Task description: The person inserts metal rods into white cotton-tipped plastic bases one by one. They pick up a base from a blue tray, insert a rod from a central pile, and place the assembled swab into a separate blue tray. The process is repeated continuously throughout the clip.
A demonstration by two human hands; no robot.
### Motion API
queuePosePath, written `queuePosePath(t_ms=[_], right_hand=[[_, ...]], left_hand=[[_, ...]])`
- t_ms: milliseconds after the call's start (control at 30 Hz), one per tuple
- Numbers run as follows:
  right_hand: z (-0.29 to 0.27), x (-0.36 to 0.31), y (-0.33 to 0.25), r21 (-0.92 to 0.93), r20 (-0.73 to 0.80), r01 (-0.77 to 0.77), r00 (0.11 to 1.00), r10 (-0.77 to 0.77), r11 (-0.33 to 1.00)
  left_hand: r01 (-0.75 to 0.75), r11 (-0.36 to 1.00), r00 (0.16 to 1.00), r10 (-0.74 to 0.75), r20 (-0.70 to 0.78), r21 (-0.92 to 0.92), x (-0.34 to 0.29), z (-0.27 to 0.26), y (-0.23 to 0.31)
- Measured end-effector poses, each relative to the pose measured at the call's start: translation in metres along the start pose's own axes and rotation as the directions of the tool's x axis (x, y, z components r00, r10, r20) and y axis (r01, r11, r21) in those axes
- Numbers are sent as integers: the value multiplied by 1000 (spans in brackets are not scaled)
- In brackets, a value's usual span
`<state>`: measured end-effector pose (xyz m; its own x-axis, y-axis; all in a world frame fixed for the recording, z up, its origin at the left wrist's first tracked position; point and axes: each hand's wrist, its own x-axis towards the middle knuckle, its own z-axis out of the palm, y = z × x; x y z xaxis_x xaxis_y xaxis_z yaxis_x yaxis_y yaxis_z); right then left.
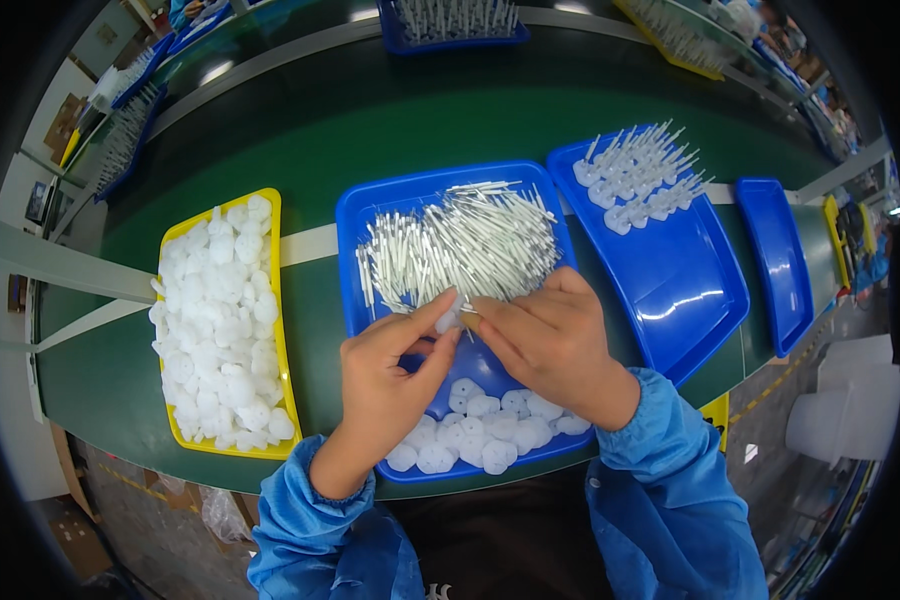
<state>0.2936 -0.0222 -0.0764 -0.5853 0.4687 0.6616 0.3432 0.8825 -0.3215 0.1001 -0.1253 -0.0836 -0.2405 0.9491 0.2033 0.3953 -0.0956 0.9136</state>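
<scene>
Over the middle of a blue tray (346,240), my left hand (385,372) pinches a small translucent white plastic disc (448,321) between thumb and forefinger. My right hand (560,335) is closed right beside it, fingertips almost touching the left ones. A short end of what looks like a thin white rod shows at the right fingertips; the rest is covered by the fingers. Beyond both hands, in the same tray, lies a large heap of thin white rods with silvery ends (470,240). Loose white discs (485,430) are piled along its near edge.
To the left, a yellow tray (282,340) is heaped with white discs. At right, a blue tray (685,300) carries rows of discs with upright rods (640,180) at its far end. Beyond it is a narrower blue tray (775,265). More filled trays stand across the green table (270,130).
</scene>
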Motion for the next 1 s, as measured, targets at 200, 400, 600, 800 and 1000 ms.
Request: queuePosePath(t_ms=[200,400,600,800,1000], right_hand=[[0,0,1,-39,-10,-7,1000,6,999],[-7,3,5,76,-14,-6,1000,7,997],[-6,0,6,37,24,137,990,-138,990],[-4,-3,10,54,27,117,993,-119,992],[-5,-2,10,72,36,87,995,-89,994]], left_hand=[[81,961,996,-87,-12,-266,7,5,6],[-112,991,992,107,-65,-77,9,-5,4],[-215,975,976,216,-26,51,10,-8,5],[-115,985,993,112,-32,-128,8,-6,1],[-87,983,996,90,11,-164,7,-7,-2]])
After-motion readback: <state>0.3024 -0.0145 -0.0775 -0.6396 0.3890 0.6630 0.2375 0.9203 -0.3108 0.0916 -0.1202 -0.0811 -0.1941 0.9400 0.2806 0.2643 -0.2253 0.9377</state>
